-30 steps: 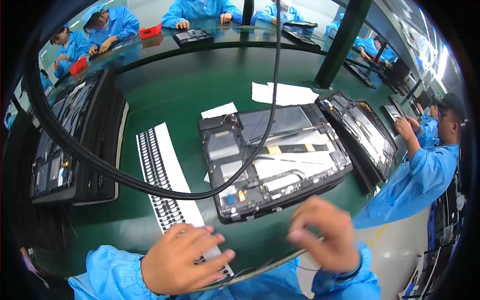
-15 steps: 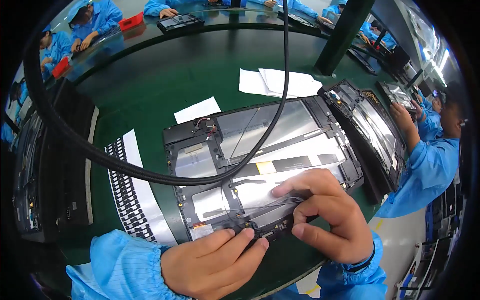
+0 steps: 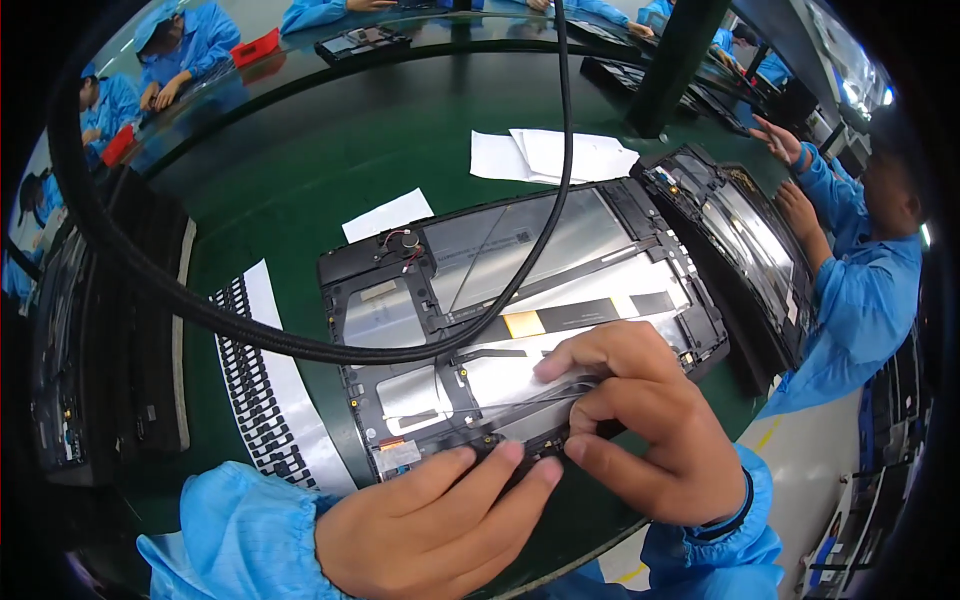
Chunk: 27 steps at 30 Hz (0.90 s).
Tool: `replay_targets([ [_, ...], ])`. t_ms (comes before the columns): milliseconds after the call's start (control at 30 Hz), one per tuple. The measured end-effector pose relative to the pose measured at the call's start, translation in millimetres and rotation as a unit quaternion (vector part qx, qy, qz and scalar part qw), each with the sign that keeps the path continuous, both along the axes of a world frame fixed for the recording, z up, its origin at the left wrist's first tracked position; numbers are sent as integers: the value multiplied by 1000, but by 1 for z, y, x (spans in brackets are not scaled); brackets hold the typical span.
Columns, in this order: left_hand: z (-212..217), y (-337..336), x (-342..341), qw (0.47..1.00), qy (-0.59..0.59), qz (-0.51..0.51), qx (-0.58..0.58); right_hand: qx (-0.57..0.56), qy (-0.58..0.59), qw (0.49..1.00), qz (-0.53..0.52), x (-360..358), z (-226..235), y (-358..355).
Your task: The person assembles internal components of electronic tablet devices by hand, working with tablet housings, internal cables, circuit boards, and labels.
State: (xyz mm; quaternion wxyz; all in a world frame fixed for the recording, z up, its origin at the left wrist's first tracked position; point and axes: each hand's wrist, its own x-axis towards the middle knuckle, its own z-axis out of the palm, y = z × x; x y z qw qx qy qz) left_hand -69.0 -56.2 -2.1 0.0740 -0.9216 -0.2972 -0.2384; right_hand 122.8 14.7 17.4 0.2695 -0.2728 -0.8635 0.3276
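Observation:
An opened black tablet frame (image 3: 520, 300) with silver metal plates and a flat ribbon strip lies on the green table (image 3: 330, 150) in front of me. My left hand (image 3: 430, 520) rests on its near edge, fingers stretched flat and pressing the bottom rim. My right hand (image 3: 640, 420) sits on the near right part, fingertips pinching down on a thin dark strip along the frame. A thick black cable (image 3: 300, 345) hangs in a loop across the view above the frame.
A white sheet with rows of small black strips (image 3: 265, 390) lies left of the frame. Stacked black trays (image 3: 90, 340) stand at far left. White papers (image 3: 550, 155) lie beyond. Another tablet frame (image 3: 740, 250) is at right, where a person in blue (image 3: 860, 290) works.
Both hands moved from the table's near edge onto the frame's near rim. The view tilted down and closer to the frame.

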Motion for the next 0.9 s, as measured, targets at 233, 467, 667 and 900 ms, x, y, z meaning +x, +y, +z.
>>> replay_targets([
  [233,-3,8,2,999,9,-11,-29,-35,36,998,-27,12,-4,2],
  [467,-3,8,2,1000,10,-4,-23,-40,72,995,-46,12,-2,-2],
  [667,-5,6,2,1000,23,3,-9,54,26,998,-24,8,-6,-4],
  [900,-5,6,5,999,33,6,8,151,25,988,-18,-4,-8,-9],
])
